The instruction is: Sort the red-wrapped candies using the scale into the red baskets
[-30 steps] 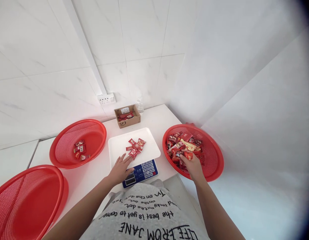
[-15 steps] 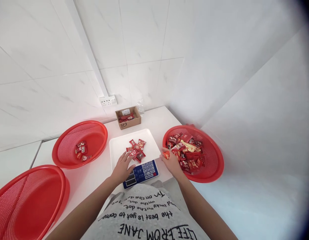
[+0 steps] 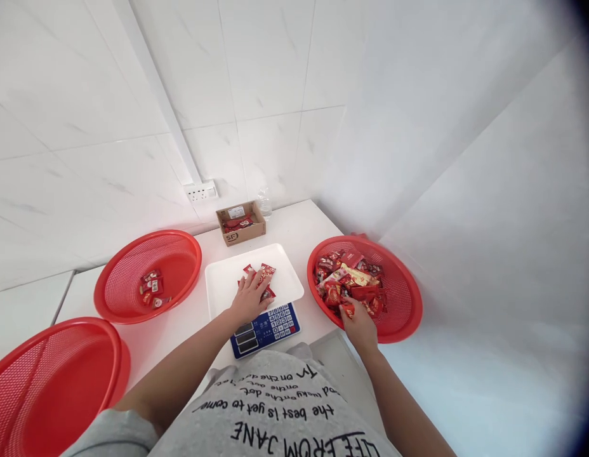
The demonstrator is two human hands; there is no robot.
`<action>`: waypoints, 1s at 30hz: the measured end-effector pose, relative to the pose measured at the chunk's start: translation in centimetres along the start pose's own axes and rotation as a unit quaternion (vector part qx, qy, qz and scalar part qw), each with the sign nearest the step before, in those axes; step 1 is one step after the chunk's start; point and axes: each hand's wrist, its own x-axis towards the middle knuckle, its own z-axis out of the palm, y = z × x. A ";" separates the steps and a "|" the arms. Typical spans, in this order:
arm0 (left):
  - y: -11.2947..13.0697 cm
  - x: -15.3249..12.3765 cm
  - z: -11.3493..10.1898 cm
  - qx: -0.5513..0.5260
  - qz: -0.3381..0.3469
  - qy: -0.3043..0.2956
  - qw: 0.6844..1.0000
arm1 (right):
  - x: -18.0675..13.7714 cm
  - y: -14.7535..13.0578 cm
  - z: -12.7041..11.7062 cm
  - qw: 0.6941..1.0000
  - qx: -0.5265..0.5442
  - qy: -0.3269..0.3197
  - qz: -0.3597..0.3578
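Note:
My left hand [image 3: 249, 296] lies with fingers spread over several red candy packets [image 3: 267, 271] on the white pan [image 3: 221, 285] of a weighing scale. Blue keys and display windows of the scale's panel [image 3: 266, 331] show below that hand. On the right, my right hand [image 3: 359, 324] pinches a small orange-red wrapped candy [image 3: 348, 310] over the near rim of a red basket [image 3: 409, 317]. Red, pink and gold wrapped sweets [image 3: 356, 276] are heaped inside this basket.
An open cardboard box [image 3: 244, 233] with red packets stands at the back, beside a clear plastic bottle [image 3: 264, 202]. To the left is a red basket [image 3: 180, 289] with a few packets; another red basket [image 3: 61, 381] sits nearer. A socket [image 3: 200, 190] is on the wall.
My right hand has moved right from the scale pan's edge to the right basket, still pinching the orange-red candy. My left hand has moved forward and right, onto the packets.

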 end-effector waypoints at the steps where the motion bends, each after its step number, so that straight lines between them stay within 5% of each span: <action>1: -0.1 0.5 0.1 0.003 -0.001 -0.008 1.000 | 0.0 -0.1 0.1 1.000 -0.004 -0.004 -0.002; 7: -0.7 1.7 0.0 0.011 -0.048 -0.003 0.999 | 0.1 0.2 0.4 1.000 -0.008 0.006 0.002; 20: -2.1 2.2 -0.3 -0.010 -0.034 0.046 0.998 | 0.0 -0.3 0.0 0.999 -0.039 -0.023 0.024; 25: -4.3 0.2 -1.3 -0.025 -0.082 0.125 0.988 | 0.0 -0.2 0.1 0.999 -0.034 -0.006 0.011; 30: -8.8 -4.7 -2.9 0.023 -0.227 0.200 0.953 | 0.0 -0.4 0.1 0.998 -0.051 -0.017 0.031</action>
